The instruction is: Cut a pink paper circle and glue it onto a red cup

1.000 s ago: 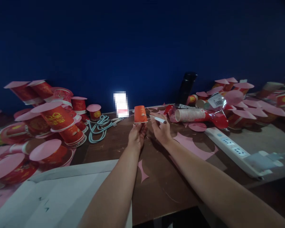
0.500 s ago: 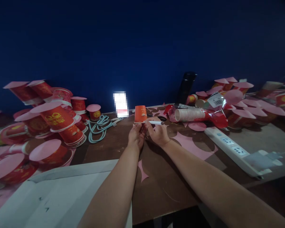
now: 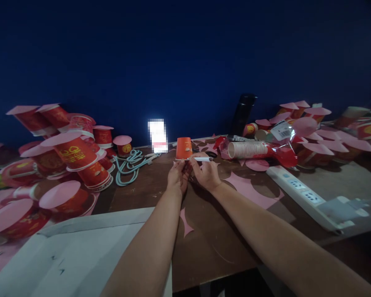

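Note:
An orange-red paper cup (image 3: 183, 147) stands upside down in front of me, its white rim at the bottom. The fingers of my left hand (image 3: 177, 176) are closed at that rim, on the side nearest me. My right hand (image 3: 206, 173) grips a white pen (image 3: 201, 159) that lies almost level, its tip end at the cup's lower edge. Both hands are close together, and some fingertips are hidden behind them. Beneath is the dark brown table (image 3: 204, 251), with a pink paper scrap (image 3: 186, 224) by my left forearm.
Red cups with pink paper discs (image 3: 59, 194) pile up on the left, and more (image 3: 320, 148) at right. Nearby are a coiled pale blue cable (image 3: 126, 175), a lit screen (image 3: 157, 136), stacked cups (image 3: 247, 149), a black bottle (image 3: 243, 113), a power strip (image 3: 297, 194) and a white board (image 3: 89, 255).
Hardly anything differs. The view has shifted very slightly; both hands, the cup and the pen keep the same arrangement.

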The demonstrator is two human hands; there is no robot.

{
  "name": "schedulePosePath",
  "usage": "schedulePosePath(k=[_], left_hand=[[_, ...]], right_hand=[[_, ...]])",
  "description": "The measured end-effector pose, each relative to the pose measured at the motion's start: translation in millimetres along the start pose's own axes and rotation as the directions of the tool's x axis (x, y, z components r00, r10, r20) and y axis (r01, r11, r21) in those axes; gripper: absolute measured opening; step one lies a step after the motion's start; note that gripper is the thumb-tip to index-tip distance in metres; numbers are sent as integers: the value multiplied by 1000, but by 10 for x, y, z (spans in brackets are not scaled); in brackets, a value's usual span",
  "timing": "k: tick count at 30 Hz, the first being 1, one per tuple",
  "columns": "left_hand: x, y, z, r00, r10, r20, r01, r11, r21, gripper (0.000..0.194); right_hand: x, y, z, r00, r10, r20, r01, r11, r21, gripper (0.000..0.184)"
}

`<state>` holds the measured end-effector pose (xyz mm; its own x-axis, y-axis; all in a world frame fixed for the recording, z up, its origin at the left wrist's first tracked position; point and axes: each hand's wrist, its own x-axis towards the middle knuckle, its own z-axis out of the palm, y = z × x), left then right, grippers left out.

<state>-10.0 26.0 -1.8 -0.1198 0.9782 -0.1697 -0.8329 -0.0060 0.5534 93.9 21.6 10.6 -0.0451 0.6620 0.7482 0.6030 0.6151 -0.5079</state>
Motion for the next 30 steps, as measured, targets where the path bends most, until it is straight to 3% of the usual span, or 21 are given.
schedulePosePath(k=[30], left_hand=[[-31,13,21,999,-35,-6,35,999,18,4]], right_hand=[[29,-22,-25,998,-17,-60,15,999,-44,20]])
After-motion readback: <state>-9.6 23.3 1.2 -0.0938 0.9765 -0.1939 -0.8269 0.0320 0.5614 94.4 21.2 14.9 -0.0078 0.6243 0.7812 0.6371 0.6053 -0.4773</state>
